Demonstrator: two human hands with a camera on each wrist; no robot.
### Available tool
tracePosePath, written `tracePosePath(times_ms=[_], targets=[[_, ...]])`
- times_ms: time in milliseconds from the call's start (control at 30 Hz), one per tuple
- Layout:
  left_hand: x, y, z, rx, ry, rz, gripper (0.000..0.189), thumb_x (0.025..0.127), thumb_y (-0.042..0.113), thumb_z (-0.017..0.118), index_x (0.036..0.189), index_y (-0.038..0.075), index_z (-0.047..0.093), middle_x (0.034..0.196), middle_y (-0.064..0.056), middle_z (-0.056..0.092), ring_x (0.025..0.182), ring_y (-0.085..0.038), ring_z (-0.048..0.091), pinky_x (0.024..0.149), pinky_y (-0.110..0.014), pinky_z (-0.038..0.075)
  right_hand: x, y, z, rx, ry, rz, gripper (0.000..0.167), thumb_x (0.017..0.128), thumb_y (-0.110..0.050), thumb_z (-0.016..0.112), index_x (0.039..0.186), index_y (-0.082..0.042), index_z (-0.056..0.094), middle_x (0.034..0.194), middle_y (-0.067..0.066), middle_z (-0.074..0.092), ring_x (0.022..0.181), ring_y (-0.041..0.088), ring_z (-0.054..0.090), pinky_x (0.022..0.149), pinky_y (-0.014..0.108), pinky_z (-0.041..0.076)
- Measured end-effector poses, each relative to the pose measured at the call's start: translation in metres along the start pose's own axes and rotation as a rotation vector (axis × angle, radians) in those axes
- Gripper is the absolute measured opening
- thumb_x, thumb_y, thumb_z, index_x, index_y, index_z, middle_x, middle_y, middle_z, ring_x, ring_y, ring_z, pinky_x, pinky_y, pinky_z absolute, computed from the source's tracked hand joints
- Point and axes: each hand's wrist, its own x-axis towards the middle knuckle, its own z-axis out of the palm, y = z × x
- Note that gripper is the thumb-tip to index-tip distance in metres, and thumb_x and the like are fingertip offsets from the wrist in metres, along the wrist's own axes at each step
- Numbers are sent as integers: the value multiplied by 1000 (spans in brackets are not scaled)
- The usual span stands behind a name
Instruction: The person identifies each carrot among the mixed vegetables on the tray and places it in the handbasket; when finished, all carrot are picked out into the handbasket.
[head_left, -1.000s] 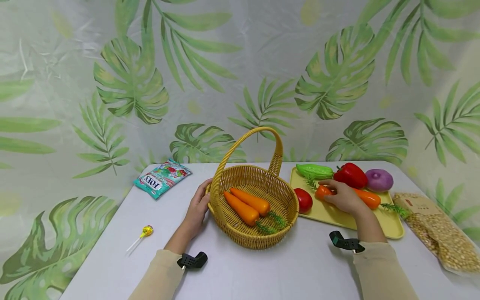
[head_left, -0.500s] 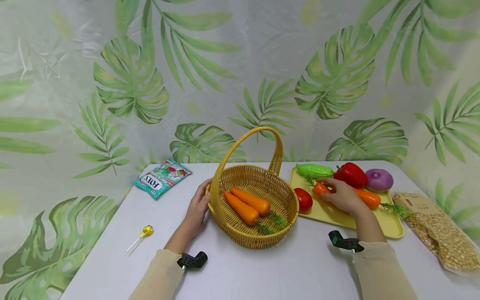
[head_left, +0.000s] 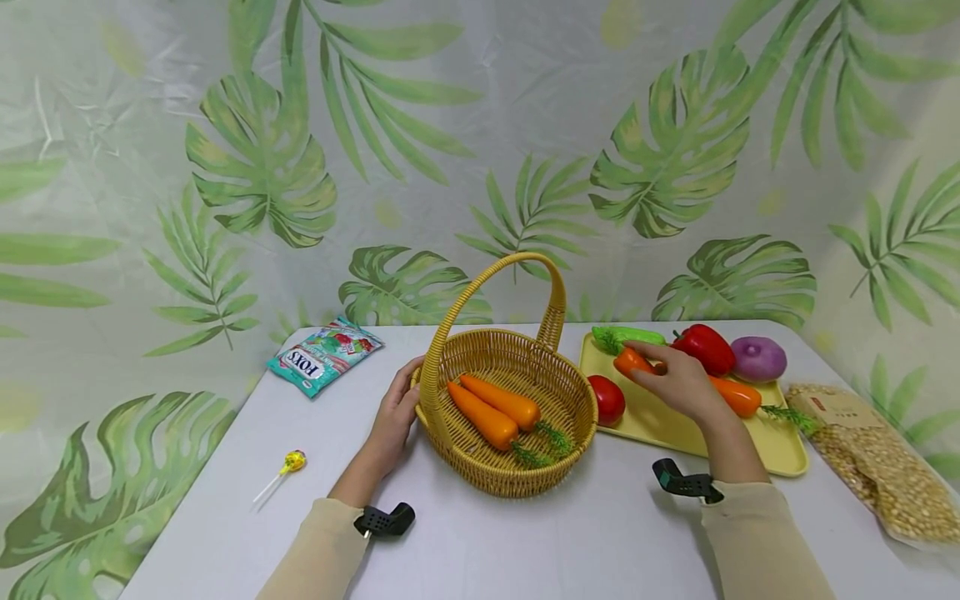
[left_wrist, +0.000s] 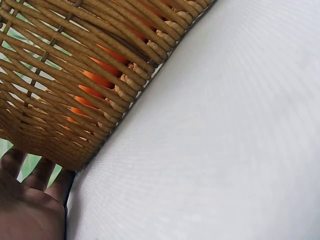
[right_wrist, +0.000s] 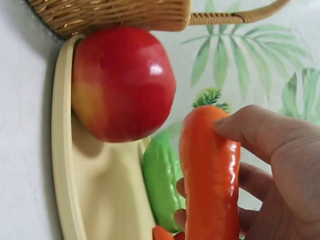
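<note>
My right hand (head_left: pixel 678 379) grips an orange carrot (right_wrist: pixel 207 170), thumb on one side and fingers on the other. In the head view this carrot is over the yellow tray (head_left: pixel 660 429), its green top in front of a green bumpy vegetable (head_left: pixel 645 336). A red apple (head_left: pixel 606 400) sits at the tray's left end, beside the basket. My left hand (head_left: pixel 393 417) rests against the left outer side of the woven basket (head_left: pixel 480 483), its fingers fairly straight in the left wrist view. Inside the basket lie two carrots (head_left: pixel 483 417).
Also on the tray are a red bell pepper (head_left: pixel 705 350), a purple onion-like vegetable (head_left: pixel 759 360) and another carrot (head_left: pixel 738 397). A bag of corn kernels (head_left: pixel 885 467) lies to the right. On the left are a candy bag (head_left: pixel 322 358) and a lollipop (head_left: pixel 294 462).
My right hand has moved left and slightly up with the carrot, whose green top now overlaps the green vegetable. The left hand and basket have stayed put.
</note>
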Motion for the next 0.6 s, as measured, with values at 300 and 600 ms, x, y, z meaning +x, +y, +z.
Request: tracePosePath(times_ms=[300, 600], targets=[[0, 0, -1, 1, -6, 1, 42, 107, 22, 37, 148, 32, 39, 157, 6, 38, 140, -15, 36, 104, -15, 40, -3, -21, -6, 29, 41, -26, 55, 99, -38, 59, 150, -21, 47, 141, 21, 56, 110, 37, 60, 80, 38, 56], [0, 1, -1, 2, -8, 4, 43, 107, 23, 38, 149, 31, 38, 157, 6, 38, 142, -15, 35, 104, -15, 40, -7, -45, -12, 94, 36, -96, 52, 99, -36, 60, 148, -24, 48, 145, 16, 54, 111, 37, 61, 81, 36, 54]])
